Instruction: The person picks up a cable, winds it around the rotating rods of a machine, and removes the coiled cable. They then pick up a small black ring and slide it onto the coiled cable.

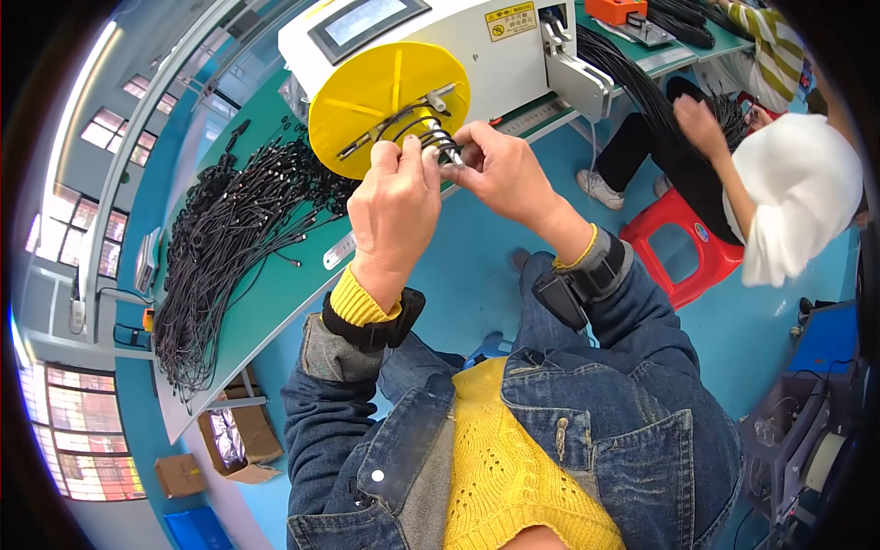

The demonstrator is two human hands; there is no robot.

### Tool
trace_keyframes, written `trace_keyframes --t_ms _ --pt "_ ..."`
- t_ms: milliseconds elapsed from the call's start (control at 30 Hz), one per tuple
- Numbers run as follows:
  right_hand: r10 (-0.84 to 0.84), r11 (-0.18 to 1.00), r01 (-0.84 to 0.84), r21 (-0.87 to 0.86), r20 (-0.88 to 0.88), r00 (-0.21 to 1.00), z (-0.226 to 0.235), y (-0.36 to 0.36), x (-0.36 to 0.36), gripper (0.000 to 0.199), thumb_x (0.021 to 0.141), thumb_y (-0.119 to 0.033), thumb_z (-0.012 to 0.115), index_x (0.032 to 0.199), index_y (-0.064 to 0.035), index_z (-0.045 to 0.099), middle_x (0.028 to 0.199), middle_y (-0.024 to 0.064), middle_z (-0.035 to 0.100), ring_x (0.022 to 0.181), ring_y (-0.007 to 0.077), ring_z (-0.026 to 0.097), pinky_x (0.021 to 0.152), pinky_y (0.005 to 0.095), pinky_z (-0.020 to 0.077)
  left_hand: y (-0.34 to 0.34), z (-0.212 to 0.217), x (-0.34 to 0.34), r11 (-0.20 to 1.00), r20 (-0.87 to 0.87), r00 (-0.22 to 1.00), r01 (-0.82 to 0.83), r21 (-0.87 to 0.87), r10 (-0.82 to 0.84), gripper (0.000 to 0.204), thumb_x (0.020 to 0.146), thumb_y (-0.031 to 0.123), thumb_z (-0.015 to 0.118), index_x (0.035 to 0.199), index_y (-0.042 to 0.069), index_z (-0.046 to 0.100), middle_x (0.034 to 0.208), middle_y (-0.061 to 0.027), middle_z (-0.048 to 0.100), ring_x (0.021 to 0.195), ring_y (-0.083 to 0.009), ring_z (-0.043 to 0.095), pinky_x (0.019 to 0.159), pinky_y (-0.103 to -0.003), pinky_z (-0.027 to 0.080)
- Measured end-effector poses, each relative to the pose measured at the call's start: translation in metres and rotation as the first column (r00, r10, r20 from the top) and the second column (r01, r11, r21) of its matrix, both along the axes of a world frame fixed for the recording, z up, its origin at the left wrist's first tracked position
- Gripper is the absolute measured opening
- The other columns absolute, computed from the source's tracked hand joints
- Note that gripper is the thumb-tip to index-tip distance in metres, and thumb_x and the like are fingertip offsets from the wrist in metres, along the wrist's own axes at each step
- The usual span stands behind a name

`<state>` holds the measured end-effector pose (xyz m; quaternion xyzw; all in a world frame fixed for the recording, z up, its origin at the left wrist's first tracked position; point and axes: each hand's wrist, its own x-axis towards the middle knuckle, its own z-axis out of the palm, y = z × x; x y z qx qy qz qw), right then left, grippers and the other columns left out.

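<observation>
Yellow sweater (500, 449); left hand (396, 206), right hand (515, 179) — at black cable (442, 137).

Red stool (720, 263) on R, co-worker (790, 192) by it (wht shoes (600, 189)); lower L, open cardbd box (262, 433), smaller box (180, 476) nr it, paned window (90, 431).

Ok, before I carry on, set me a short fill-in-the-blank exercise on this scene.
1. The left hand and right hand are at a coiled black cable, in front of a disc whose colour is ____.
2. The heap of cables lies to the ____ of both hands.
3. The tabletop under that heap is coloured ____.
4. The plastic stool is coloured ____.

Missing words: yellow; left; green; red.
</observation>
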<state>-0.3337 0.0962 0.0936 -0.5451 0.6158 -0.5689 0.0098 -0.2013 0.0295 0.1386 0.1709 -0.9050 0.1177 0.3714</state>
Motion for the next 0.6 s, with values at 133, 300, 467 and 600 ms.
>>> trace_keyframes --t_ms 133,300,467,600 --pt "0.025 0.995 -0.029 0.09 0.049 0.998 0.003 -0.005 -0.01 0.053 0.07 -0.028 0.075 0.108 0.0004 0.051 0.075 0.0094 0.059 0.063 0.0146 0.056 0.059 0.0266 0.0478 0.003 0.004 0.0 0.991 0.041 0.993 -0.109 0.083 0.106 0.042 0.084 0.015 0.051 0.118 -0.007 0.044 0.092 -0.0174 0.05 0.069 -0.0297 0.058 0.055 -0.034 0.049" --pt "-0.007 1.0 0.007 -0.003 -0.066 0.998 -0.003 -0.024 -0.024 0.075 0.066 -0.029 0.078 0.123 0.001 0.04 0.098 0.0141 0.057 0.084 0.0191 0.057 0.075 0.0283 0.0491 -0.025 -0.009 0.006 0.985 0.084 0.995 -0.066 0.163 0.052 0.05 0.086 0.014 0.045 0.123 -0.015 0.03 0.111 -0.0313 0.04 0.098 -0.0415 0.048 0.083 -0.041 0.043" --pt "0.298 0.95 -0.305 0.063 0.098 0.95 -0.007 -0.036 -0.032 0.09 0.066 -0.023 0.077 0.134 0.0 0.025 0.116 0.0162 0.047 0.103 0.0214 0.049 0.09 0.0307 0.0429 -0.03 -0.01 0.007 0.891 -0.02 0.981 0.182 0.417 -0.191 0.052 0.087 0.015 0.043 0.125 -0.017 0.026 0.119 -0.0401 0.032 0.11 -0.0499 0.037 0.099 -0.044 0.028" --pt "0.404 0.912 -0.41 -0.005 0.181 0.897 -0.014 -0.043 -0.03 0.086 0.067 -0.018 0.075 0.135 -0.0006 0.025 0.115 0.015 0.048 0.103 0.0198 0.049 0.091 0.031 0.0421 -0.032 -0.015 0.004 0.931 -0.06 0.99 0.14 0.337 -0.127 0.047 0.086 0.014 0.045 0.122 -0.014 0.032 0.112 -0.035 0.04 0.104 -0.0459 0.042 0.092 -0.044 0.036"
